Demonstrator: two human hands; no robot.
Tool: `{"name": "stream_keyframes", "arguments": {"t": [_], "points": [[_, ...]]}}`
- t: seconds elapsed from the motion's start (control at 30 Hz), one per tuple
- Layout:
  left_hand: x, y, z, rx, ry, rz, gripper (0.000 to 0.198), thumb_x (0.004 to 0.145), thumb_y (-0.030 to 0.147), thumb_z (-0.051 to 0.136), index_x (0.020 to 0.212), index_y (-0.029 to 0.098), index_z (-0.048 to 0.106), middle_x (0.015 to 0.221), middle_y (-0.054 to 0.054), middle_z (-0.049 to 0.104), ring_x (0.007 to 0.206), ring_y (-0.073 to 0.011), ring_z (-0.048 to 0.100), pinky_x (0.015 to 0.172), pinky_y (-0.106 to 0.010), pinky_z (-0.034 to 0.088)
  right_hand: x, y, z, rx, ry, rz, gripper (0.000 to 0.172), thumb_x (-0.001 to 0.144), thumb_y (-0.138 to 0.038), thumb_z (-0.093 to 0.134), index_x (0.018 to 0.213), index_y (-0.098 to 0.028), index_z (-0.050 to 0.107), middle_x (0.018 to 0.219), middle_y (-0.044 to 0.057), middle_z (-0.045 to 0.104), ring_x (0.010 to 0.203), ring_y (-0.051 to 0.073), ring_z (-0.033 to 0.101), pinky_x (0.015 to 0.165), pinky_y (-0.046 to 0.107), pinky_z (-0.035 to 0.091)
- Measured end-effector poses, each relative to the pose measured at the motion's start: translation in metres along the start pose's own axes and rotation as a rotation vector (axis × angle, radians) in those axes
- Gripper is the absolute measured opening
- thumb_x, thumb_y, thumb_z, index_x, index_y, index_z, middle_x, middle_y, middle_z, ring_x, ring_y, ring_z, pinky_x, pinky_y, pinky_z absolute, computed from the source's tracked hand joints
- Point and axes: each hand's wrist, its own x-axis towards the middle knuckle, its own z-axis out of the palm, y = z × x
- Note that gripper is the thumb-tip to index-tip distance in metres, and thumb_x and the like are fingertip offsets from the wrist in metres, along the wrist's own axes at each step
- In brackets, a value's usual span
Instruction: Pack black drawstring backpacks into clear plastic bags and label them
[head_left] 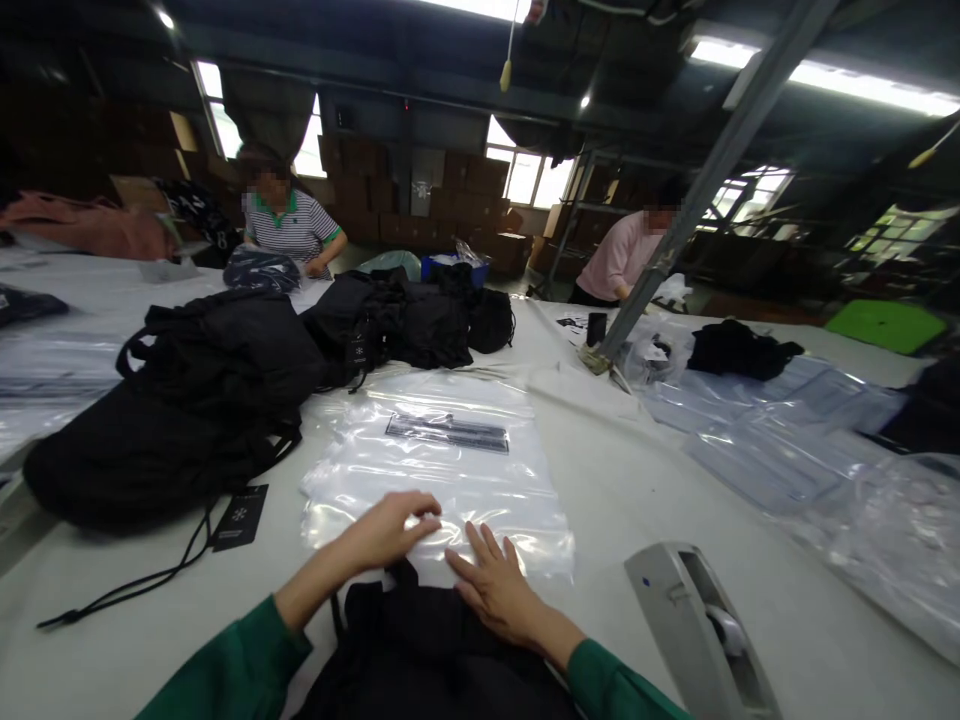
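A stack of clear plastic bags (442,450) lies on the white table in front of me, with a black printed strip across its top sheet. My left hand (390,530) pinches the near edge of the top bag, fingers curled. My right hand (491,585) lies flat with fingers spread on the near edge of the bags, just above a black garment (427,660) that sits between my green sleeves at the table's front.
A heap of black garments (187,400) with a hang tag and cords fills the left; more black pieces (420,320) lie behind. A grey tape dispenser (705,630) stands at right. More clear bags (787,440) spread right. Two people work at the far side near a slanted metal post (675,220).
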Motion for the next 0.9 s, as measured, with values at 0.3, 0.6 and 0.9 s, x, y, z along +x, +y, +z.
{"name": "stream_keyframes", "arguments": {"t": [0.3,0.6,0.9], "points": [[0.031,-0.072,0.024,0.147,0.024,-0.25,0.017,0.079,0.034,0.067,0.093,0.023,0.068,0.106,-0.007,0.06,0.103,-0.0264,0.057,0.092,-0.038,0.042,0.047,0.046,-0.021,0.077,0.292,0.254,0.019,0.082,-0.027,0.07,0.099,-0.018,0.072,0.099,0.009,0.064,0.098,0.025,0.06,0.086,0.034,0.046],[0.044,-0.042,0.018,0.169,-0.062,-0.187,0.06,0.081,0.062,0.058,0.126,0.022,0.057,0.122,-0.011,0.064,0.105,-0.0284,0.062,0.087,-0.035,0.044,0.075,0.058,-0.025,0.018,0.313,0.224,0.026,0.098,-0.028,0.052,0.078,-0.015,0.063,0.079,0.001,0.063,0.08,0.017,0.06,0.078,0.034,0.047],[0.055,-0.022,0.023,0.242,0.005,-0.17,0.036,0.1,0.033,0.031,0.087,0.02,0.062,0.088,-0.007,0.068,0.088,-0.0224,0.064,0.078,-0.03,0.044,0.087,0.046,-0.046,-0.053,0.478,0.199,0.039,0.104,-0.031,0.033,0.084,-0.017,0.063,0.077,0.006,0.063,0.076,0.019,0.06,0.075,0.033,0.046]]}}
